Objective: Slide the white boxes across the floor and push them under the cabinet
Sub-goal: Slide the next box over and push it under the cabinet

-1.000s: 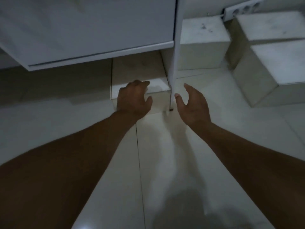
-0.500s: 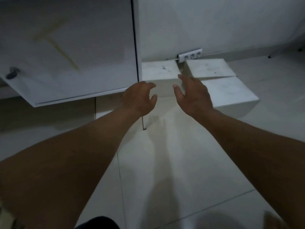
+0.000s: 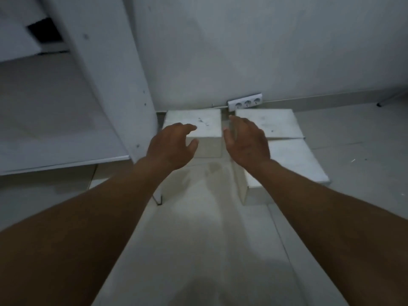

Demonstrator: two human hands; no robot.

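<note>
Both hands, left hand (image 3: 172,146) and right hand (image 3: 247,144), hover with fingers spread, empty, over the nearest white box (image 3: 194,127) at 12 o'clock. Shoved crooked, it probably jams against the cabinet (image 3: 123,102) panel at 10 o'clock.

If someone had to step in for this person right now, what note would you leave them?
Left hand: open, empty, reaching over the near left corner of the white cardboard box by the cabinet side.
Right hand: open, empty, beside that box's right edge.
Things: two more white boxes sit to the right, one against the wall and one nearer. The white cabinet stands on the left, with a floor gap beneath it.
Done: a pale box edge seems to show under the cabinet.
Left: three boxes remain on the open floor; likely grip the left one, slide it left and push it under.
</note>
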